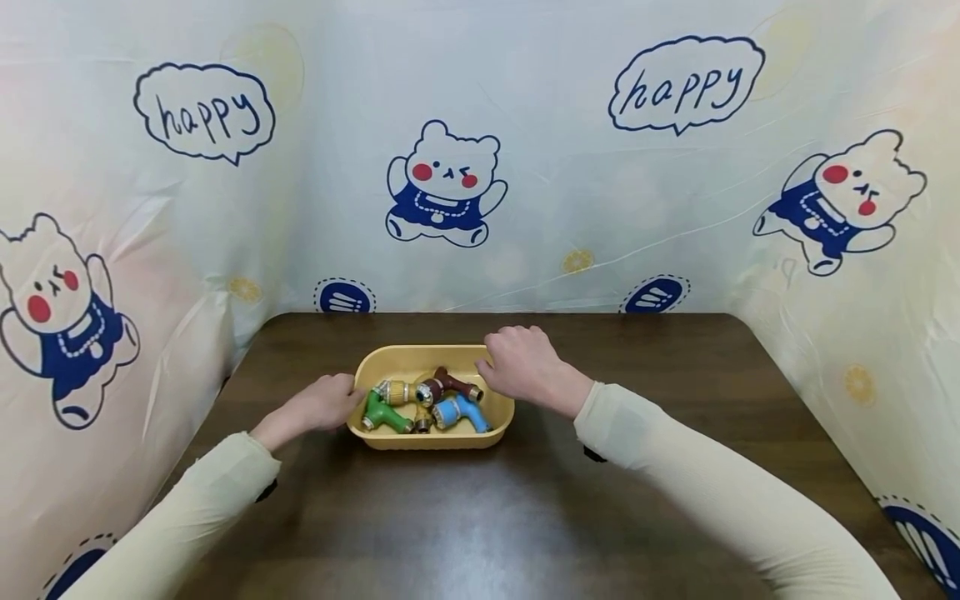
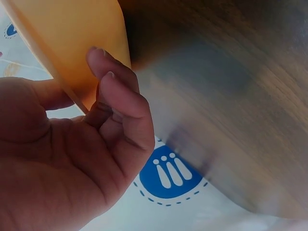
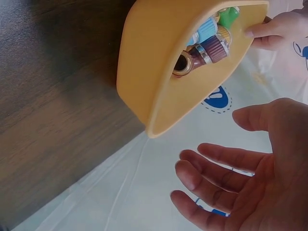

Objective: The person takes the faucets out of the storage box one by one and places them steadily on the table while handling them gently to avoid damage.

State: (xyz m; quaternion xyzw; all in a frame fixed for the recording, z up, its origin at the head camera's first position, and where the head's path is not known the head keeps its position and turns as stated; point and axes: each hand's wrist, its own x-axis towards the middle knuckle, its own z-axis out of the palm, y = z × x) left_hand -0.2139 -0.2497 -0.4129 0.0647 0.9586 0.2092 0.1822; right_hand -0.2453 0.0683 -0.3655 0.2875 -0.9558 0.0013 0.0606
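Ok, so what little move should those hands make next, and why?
Probably the right hand should take hold of the right end of the yellow tub: it holds nothing and is apart from the tub, while the left hand grips the opposite end, so a second grip would likely steady it.

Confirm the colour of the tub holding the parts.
Yellow; the tub shows best in the head view.
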